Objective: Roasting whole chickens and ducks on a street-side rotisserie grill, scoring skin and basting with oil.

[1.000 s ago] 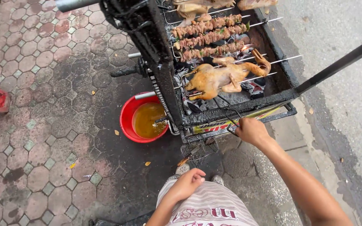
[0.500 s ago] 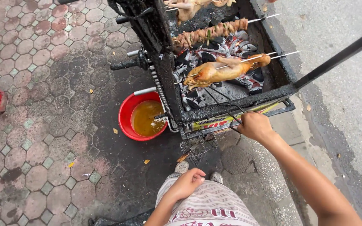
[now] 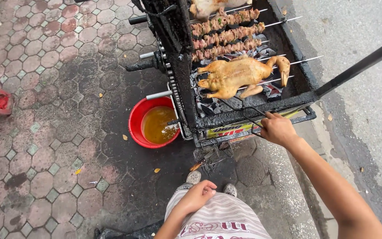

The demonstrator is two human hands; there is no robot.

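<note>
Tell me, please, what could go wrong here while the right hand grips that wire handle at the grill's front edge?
The right hand grips the wire rack handle close to the coals, so a burn seems possible. The whole chicken lies in that wire rack, and a jerk might tip it onto the coals. The red basin of amber liquid sits on the pavement close to the person's feet, so a step forward could knock it over.
</note>
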